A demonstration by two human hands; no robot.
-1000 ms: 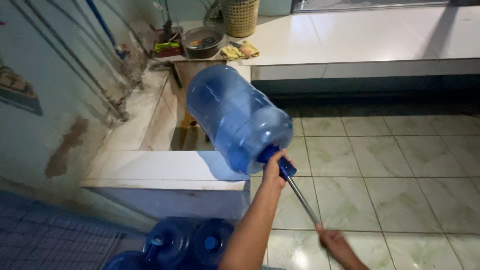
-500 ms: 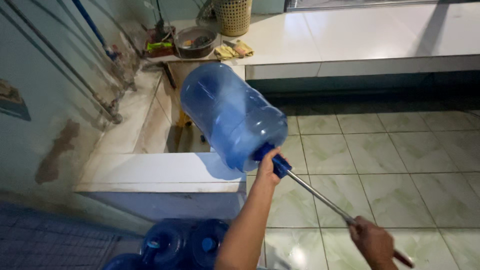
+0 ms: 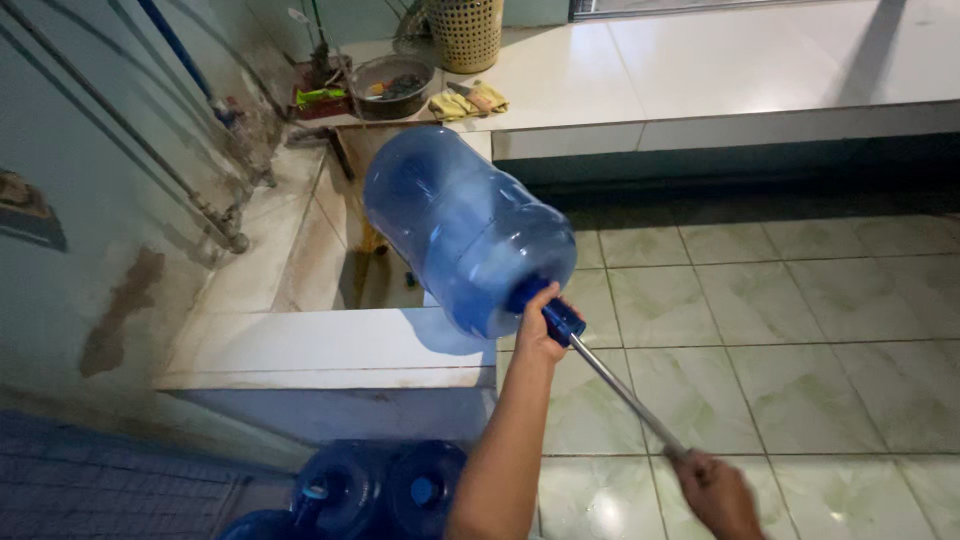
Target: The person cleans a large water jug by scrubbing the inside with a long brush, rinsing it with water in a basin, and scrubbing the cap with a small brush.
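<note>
A large blue water bottle (image 3: 465, 228) is held tilted in the air, its base pointing away and up, its neck down toward the person, above the inner edge of a low white-tiled ledge (image 3: 320, 345). The left hand (image 3: 537, 325) is closed around the bottle's neck. A metal rod (image 3: 625, 392) with a blue collar runs out of the neck, slanting down to the right. The right hand (image 3: 718, 490) is closed on the rod's lower end, low in the view over the pale green floor tiles (image 3: 800, 330). Below the ledge, more blue bottles (image 3: 385, 485) stand close together, seen from above. On the far white counter (image 3: 700, 70) sit a metal bowl (image 3: 392, 85), a yellow cloth (image 3: 468, 100) and a woven basket (image 3: 465, 30).
</note>
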